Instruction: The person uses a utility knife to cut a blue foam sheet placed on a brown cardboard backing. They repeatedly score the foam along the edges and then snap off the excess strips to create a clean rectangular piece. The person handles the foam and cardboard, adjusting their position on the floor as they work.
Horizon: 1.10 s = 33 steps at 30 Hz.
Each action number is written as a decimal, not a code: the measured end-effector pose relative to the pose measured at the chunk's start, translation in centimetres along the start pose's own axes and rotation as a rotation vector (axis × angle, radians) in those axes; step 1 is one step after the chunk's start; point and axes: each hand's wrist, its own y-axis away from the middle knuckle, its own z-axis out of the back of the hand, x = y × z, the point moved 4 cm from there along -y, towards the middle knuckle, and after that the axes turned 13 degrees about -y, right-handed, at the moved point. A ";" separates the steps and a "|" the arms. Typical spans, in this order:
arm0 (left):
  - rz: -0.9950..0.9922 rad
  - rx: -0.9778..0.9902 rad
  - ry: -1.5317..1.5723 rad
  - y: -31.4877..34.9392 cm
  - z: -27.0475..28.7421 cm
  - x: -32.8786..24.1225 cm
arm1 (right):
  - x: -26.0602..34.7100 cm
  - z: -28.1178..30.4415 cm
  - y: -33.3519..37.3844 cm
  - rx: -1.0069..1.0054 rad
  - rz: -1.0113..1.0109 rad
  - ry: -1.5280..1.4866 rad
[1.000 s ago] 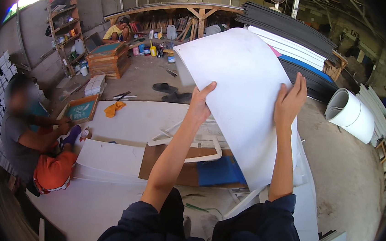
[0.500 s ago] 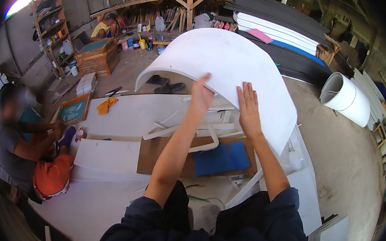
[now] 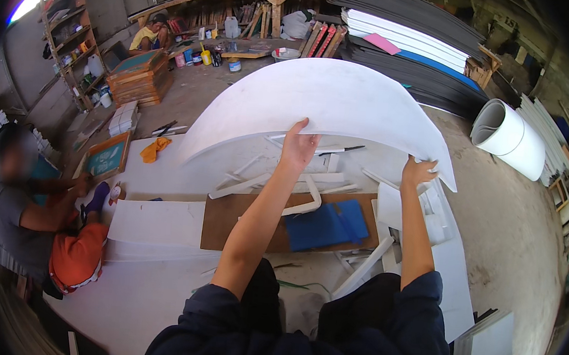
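Note:
A large white flexible sheet (image 3: pixel 319 96) arches in front of me, its far side bowed upward and its near edge curved. My left hand (image 3: pixel 298 150) is closed on the middle of that near edge, thumb up. My right hand (image 3: pixel 419 172) grips the same edge farther right, close to the sheet's right corner. Below the sheet lie several white offcut strips (image 3: pixel 244 186) and a thin dark-handled tool (image 3: pixel 352 147). A brown board (image 3: pixel 226 230) near my knees carries a blue piece of sheet (image 3: pixel 324 227) and a bent white strip (image 3: pixel 309 205).
On my left sits a person in orange shorts (image 3: pixel 78 254), beside a wooden-framed screen (image 3: pixel 105 156) and an orange cloth (image 3: pixel 155 150). Another person (image 3: pixel 149 37) crouches at the back. Stacked black sheets (image 3: pixel 406 19) stand far right, with a white roll (image 3: pixel 514 140) nearer.
The white sheet has come down and spread wider, with its right corner swung to the right. My right hand has moved from flat on the sheet's surface to gripping its edge farther right.

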 end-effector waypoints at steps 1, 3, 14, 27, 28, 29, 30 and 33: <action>0.004 0.018 -0.026 0.1 0.0 0.4 | -0.9 -0.9 0.7 0.024 -0.311 -0.058; 0.007 0.049 -0.040 0.3 0.5 0.9 | -0.6 -2.8 2.8 0.312 -0.664 -0.872; 0.071 0.012 -0.198 0.8 2.1 2.5 | 4.9 -4.7 9.4 0.396 -0.902 -1.514; -0.083 -0.337 0.010 1.0 11.6 -0.8 | -1.8 -3.3 -4.2 0.468 -0.669 -1.724; -0.073 -0.296 0.027 1.0 10.5 0.2 | -1.6 -3.4 -4.5 0.509 -0.710 -1.840; -0.063 -0.254 0.045 1.0 9.3 1.0 | -1.5 -4.3 -4.4 0.502 -0.679 -1.736; -0.023 -0.230 0.053 0.9 7.8 2.2 | -1.0 -5.4 -4.0 0.488 -0.642 -1.630; 0.038 -0.220 -0.012 1.7 7.0 3.1 | 1.8 -5.3 2.7 0.331 -0.560 -1.417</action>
